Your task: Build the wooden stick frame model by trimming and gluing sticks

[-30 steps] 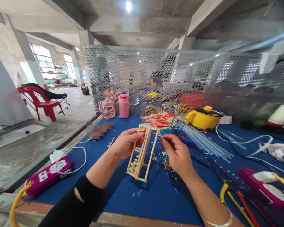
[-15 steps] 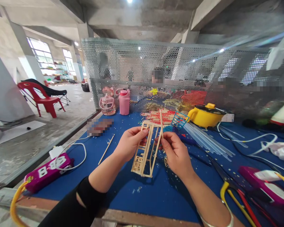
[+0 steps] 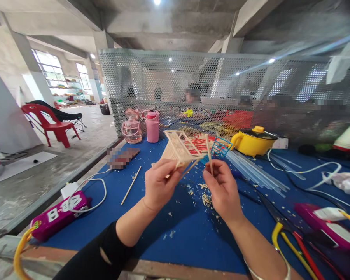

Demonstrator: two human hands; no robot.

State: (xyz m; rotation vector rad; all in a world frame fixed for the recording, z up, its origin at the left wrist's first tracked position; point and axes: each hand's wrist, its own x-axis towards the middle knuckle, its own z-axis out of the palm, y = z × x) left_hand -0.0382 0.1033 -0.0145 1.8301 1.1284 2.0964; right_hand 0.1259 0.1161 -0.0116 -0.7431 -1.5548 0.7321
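My left hand (image 3: 163, 181) is closed on the near corner of a small frame of pale wooden sticks (image 3: 179, 149), held tilted above the table. Between the thumb and fingers of my right hand (image 3: 223, 184) stands a single wooden stick (image 3: 209, 153), nearly upright and apart from the frame. Behind them lies a pile of red-and-pale sticks (image 3: 200, 142), with a blue lattice piece (image 3: 221, 147) at its right. Another loose stick (image 3: 131, 185) rests on the blue table to the left of my hands.
Wood crumbs (image 3: 206, 200) lie on the blue mat (image 3: 175, 249). Clear plastic sticks (image 3: 255, 171), a yellow pot (image 3: 253, 143) and pliers with yellow and red handles (image 3: 294, 247) are on the right. Left are a purple power strip (image 3: 61, 210) and pink bottle (image 3: 152, 126). A perforated screen (image 3: 163, 85) stands behind.
My left hand has turned and tipped the stick frame, so its far end rises. My right hand, with its single stick, has moved right, away from the frame.
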